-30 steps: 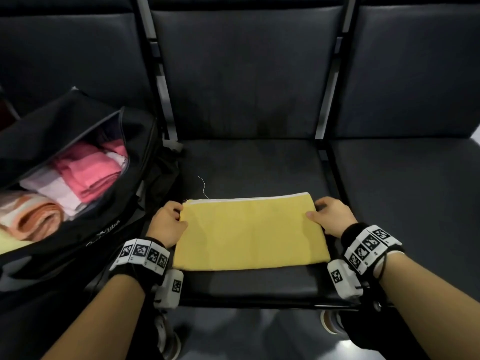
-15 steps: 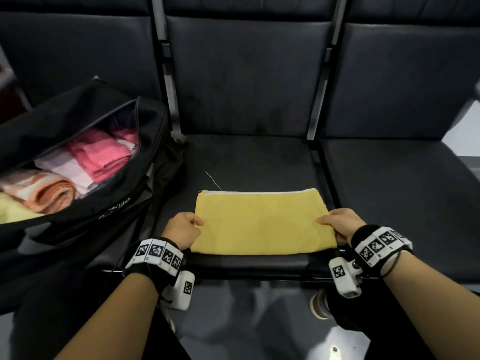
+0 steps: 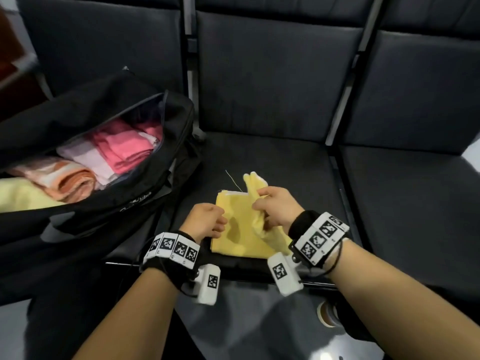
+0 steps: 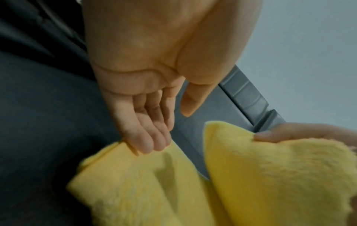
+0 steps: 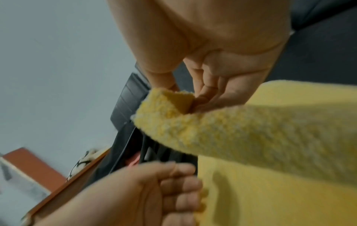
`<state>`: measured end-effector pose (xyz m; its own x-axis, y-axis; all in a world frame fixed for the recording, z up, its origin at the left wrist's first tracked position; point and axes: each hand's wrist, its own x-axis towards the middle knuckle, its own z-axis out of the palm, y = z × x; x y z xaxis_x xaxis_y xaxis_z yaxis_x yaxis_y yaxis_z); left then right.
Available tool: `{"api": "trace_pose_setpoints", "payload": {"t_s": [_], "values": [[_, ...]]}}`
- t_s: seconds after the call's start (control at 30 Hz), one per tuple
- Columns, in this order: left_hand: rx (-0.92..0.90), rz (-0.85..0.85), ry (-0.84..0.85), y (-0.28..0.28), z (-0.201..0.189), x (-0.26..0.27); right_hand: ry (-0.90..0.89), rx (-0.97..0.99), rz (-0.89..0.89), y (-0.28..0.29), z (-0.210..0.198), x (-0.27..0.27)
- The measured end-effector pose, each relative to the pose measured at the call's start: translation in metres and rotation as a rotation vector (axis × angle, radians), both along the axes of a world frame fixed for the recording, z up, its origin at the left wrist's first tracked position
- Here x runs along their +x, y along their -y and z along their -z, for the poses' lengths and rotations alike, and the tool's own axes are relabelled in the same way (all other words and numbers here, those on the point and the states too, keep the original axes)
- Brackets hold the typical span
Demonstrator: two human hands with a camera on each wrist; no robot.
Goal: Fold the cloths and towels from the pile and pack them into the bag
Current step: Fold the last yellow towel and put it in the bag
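Note:
A yellow cloth (image 3: 239, 237) lies folded on the middle seat, near its front edge. My right hand (image 3: 259, 200) pinches the cloth's right end between thumb and fingers (image 5: 203, 97) and holds it lifted, turned over toward the left above the flat part (image 5: 270, 191). My left hand (image 3: 209, 222) is at the cloth's left edge, with nearly straight fingertips (image 4: 150, 146) touching that edge and the thumb apart. The black bag (image 3: 117, 203) stands open on the left seat, holding folded pink (image 3: 124, 149), orange (image 3: 65, 178) and pale yellow (image 3: 23, 196) towels.
Dark padded seats run in a row; the right seat (image 3: 402, 203) is bare. A loose thread (image 3: 232, 179) lies behind the cloth. A metal bar (image 3: 319, 284) runs along the seat front, and a shoe (image 3: 327, 313) shows on the grey floor below.
The cloth lay flat and wide with a hand at each end. My right hand has now lifted the right end and carried it left over the cloth; my left hand stays at the left edge.

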<state>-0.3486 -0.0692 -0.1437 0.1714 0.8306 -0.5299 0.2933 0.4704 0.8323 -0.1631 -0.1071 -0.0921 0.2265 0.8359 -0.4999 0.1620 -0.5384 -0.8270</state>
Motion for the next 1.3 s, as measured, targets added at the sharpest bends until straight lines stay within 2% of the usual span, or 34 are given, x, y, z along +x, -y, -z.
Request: {"api": "trace_pose_setpoints", "payload": {"t_s": [0.1, 0.17, 0.37, 0.5, 0.63, 0.8, 0.93, 1.0, 1.07, 1.13, 1.2, 1.3], "values": [[-0.121, -0.027, 0.095, -0.002, 0.001, -0.003, -0.122, -0.057, -0.085, -0.007, 0.014, -0.039], [-0.137, -0.045, 0.075, -0.003, 0.006, -0.004, -0.157, -0.059, -0.121, -0.007, 0.021, -0.049], [0.050, 0.085, -0.149, -0.002, 0.016, 0.003, -0.062, 0.095, -0.162, 0.008, 0.029, -0.015], [0.217, 0.053, -0.232, -0.001, 0.013, 0.005, 0.098, 0.194, -0.228, 0.021, 0.031, 0.012], [0.201, 0.001, -0.212, -0.004, 0.015, -0.004, 0.381, 0.271, -0.413, 0.034, 0.039, 0.022], [0.201, 0.072, -0.380, 0.003, 0.023, -0.008, 0.572, 0.232, -0.657, 0.049, 0.053, 0.023], [0.407, 0.122, -0.585, 0.008, 0.015, -0.006, 0.645, 0.266, -0.764, 0.056, 0.056, 0.021], [0.543, 0.189, -0.633, 0.015, 0.009, -0.001, 0.716, 0.287, -0.819, 0.059, 0.058, 0.018], [0.617, 0.345, -0.624, 0.026, 0.005, 0.007, 0.818, 0.325, -0.897, 0.062, 0.062, 0.015], [0.607, 0.536, -0.635, 0.040, 0.005, 0.016, 0.983, 0.356, -0.980, 0.066, 0.068, 0.012], [0.588, 0.683, -0.718, 0.051, 0.008, 0.022, 1.117, 0.373, -0.989, 0.070, 0.074, 0.008], [0.623, 0.744, -0.834, 0.056, 0.011, 0.026, 1.153, 0.403, -0.930, 0.071, 0.081, 0.006]]}}
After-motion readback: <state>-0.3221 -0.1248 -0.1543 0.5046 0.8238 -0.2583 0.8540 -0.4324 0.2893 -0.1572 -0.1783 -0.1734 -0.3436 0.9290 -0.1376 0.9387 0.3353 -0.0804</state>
